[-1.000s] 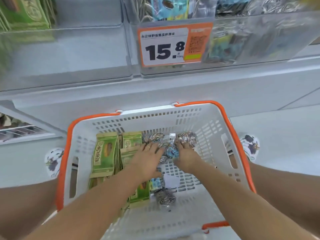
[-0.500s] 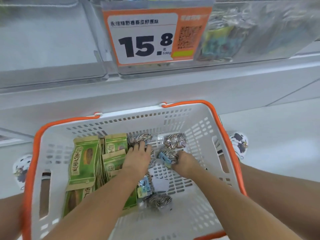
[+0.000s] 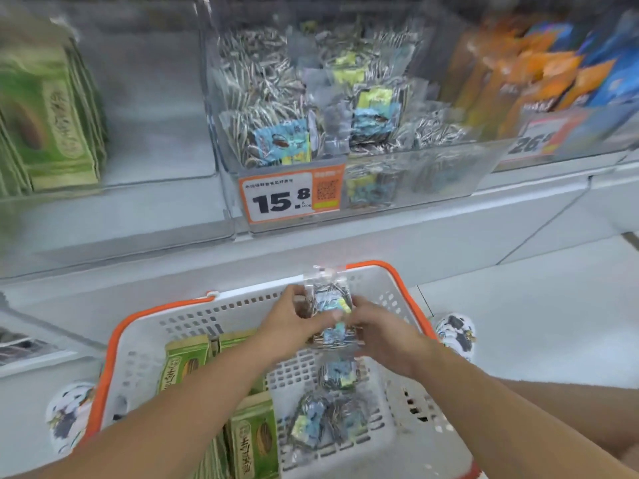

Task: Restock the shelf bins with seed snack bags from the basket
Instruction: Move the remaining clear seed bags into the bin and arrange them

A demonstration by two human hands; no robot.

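My left hand (image 3: 294, 323) and right hand (image 3: 380, 331) meet above the white, orange-rimmed plastic basket (image 3: 145, 344) — fingers curled, pinching a clear striped-seed snack bag (image 3: 330, 305) between them, arms outstretched.

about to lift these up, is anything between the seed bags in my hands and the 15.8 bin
Nothing visible blocks the way. Both hands, left and right, hold the seed bags over the basket, open space below the clear bin.

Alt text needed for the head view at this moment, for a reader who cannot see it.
Both hands, left hand and right hand, hold a small bunch of clear sunflower seed bags above a white basket with orange trim. Ahead, a clear shelf bin holds matching bags behind a 15.8 price tag.
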